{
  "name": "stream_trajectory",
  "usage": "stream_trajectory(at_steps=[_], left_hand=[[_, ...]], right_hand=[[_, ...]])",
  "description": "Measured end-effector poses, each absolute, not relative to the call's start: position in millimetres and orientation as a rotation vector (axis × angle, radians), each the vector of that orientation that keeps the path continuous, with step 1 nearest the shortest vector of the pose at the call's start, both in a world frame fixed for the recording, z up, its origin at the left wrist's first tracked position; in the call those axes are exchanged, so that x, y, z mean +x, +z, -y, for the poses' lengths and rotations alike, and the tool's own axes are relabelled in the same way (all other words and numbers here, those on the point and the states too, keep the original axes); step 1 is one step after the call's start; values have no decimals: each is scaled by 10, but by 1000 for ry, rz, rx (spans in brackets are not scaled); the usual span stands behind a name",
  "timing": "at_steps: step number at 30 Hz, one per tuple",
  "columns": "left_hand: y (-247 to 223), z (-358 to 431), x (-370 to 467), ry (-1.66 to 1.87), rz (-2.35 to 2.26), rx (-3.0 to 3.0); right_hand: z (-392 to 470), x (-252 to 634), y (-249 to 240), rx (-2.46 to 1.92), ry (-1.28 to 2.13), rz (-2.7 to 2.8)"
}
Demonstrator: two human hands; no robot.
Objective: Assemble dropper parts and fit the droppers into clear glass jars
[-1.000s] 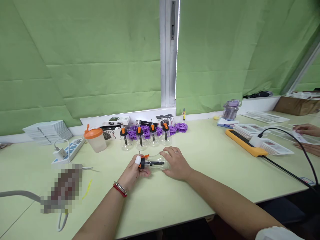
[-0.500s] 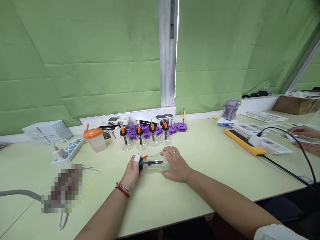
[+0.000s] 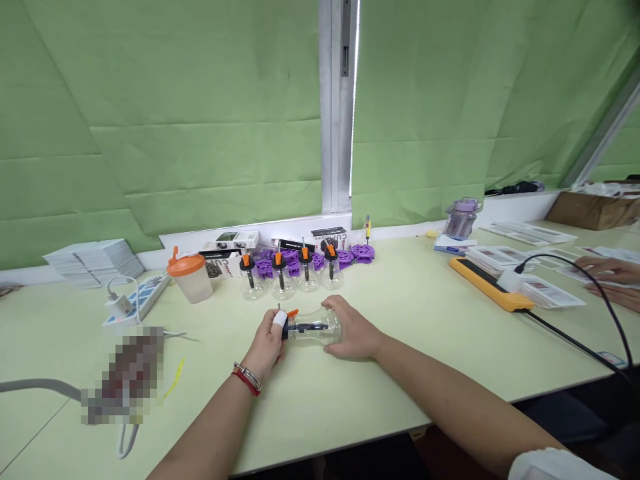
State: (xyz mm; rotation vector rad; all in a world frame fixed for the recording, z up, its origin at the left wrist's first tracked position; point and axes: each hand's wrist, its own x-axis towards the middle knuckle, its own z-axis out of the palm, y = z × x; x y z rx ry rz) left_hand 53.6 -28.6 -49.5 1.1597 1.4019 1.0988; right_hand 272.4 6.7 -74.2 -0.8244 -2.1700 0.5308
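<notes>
A clear bottle (image 3: pixel 320 327) lies on its side between my hands above the table. It has a black cap, an orange lever on the cap and a dark stick inside. Its capped end is gripped in my left hand (image 3: pixel 267 340), whose thumb wears a white covering. My right hand (image 3: pixel 355 328) is closed round the wide base, thumb below and fingers above. Beyond them stand several like bottles (image 3: pixel 283 287) in a row, upright, with black and orange tops.
Purple plastic parts (image 3: pixel 363 254) and printed boxes (image 3: pixel 330 240) lie behind the row. An orange-lidded cup (image 3: pixel 193 283) and a white power strip (image 3: pixel 145 300) are at left. At right are a yellow-black power strip (image 3: pixel 490 285), stacked cards (image 3: pixel 550 291) and another person's hands (image 3: pixel 613 270).
The bottle and my left hand have shifted slightly right. My right hand's fingers have changed position around the base. The other person's hand at right has moved a little.
</notes>
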Motion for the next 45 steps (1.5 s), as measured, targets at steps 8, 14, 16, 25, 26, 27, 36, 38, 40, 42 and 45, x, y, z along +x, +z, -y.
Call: stream_trajectory(at_steps=[8, 14, 16, 25, 26, 27, 36, 38, 40, 42, 45], left_hand=[[-558, 265, 513, 1126, -1374, 1160], [-607, 233, 495, 1131, -1361, 1169], [-621, 217, 490, 1139, -1353, 1156], [-661, 186, 453, 1138, -1365, 1169], [-662, 187, 451, 1133, -1374, 1178], [-661, 189, 449, 1129, -1383, 1181], [-638, 178, 449, 1126, -1368, 1135], [-637, 175, 448, 1122, -1368, 1134], [-636, 175, 447, 1117, -1367, 1135], [-637, 176, 446, 1114, -1362, 1139], [-645, 172, 444, 1123, -1357, 1148]], right_hand=[[-151, 2819, -768, -856, 1050, 2053], [-163, 2768, -777, -869, 1057, 2033], [-167, 2750, -790, -860, 1074, 1964], [-258, 2817, -872, -656, 1473, 1741], [-261, 2815, -872, -649, 1481, 1717], [-261, 2809, -870, -652, 1483, 1694], [-243, 2767, -845, -840, 1279, 1846], [-238, 2766, -819, -888, 1220, 1880], [-232, 2763, -799, -936, 1176, 1895], [-227, 2760, -789, -969, 1121, 1919], [-219, 2763, -789, -941, 1113, 1905]])
